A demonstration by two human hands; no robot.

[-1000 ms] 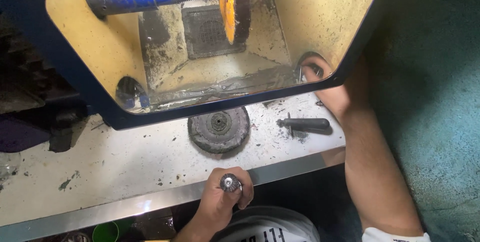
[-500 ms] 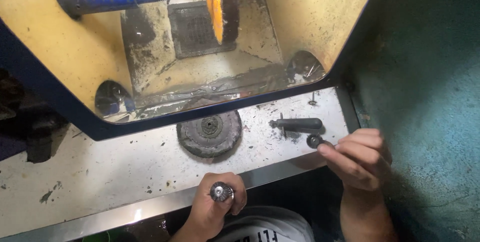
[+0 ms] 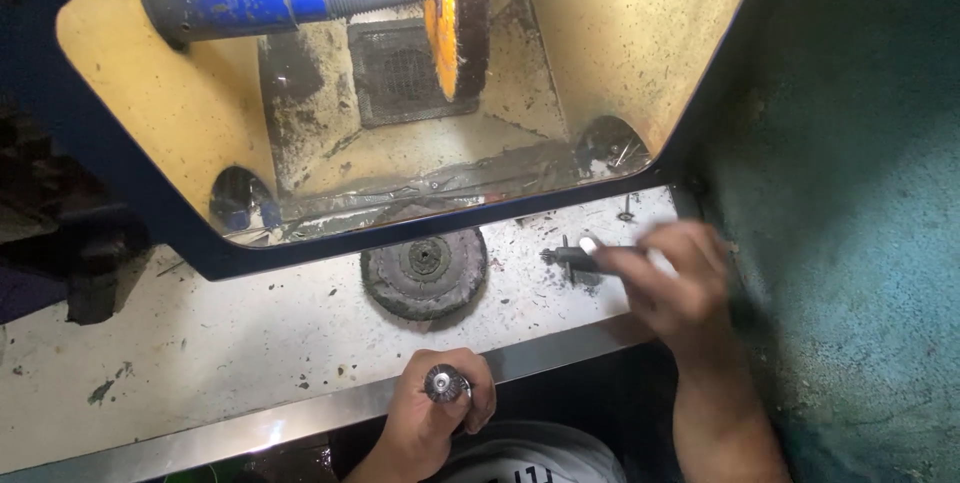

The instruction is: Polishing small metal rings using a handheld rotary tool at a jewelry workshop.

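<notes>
The left hand (image 3: 432, 413) is curling tight around a small shiny metal piece (image 3: 446, 383), and the round end of that piece is poking up out of the fist. This hand is sitting at the near edge of the dirty white bench (image 3: 200, 343). The right hand (image 3: 675, 278) is off to the side and farther up, well apart from the left one, and it is looking blurry. Its fingers are closing around a dark tool (image 3: 578, 255) that is lying on the bench, with the tool's end sticking out past the fingertips. A dark round wheel (image 3: 424, 271) is lying flat on the bench between the two hands, just above the left hand. Beyond both hands, an orange wheel (image 3: 442, 25) is sitting on a blue shaft (image 3: 240, 3) inside a yellow hood (image 3: 640, 33).
</notes>
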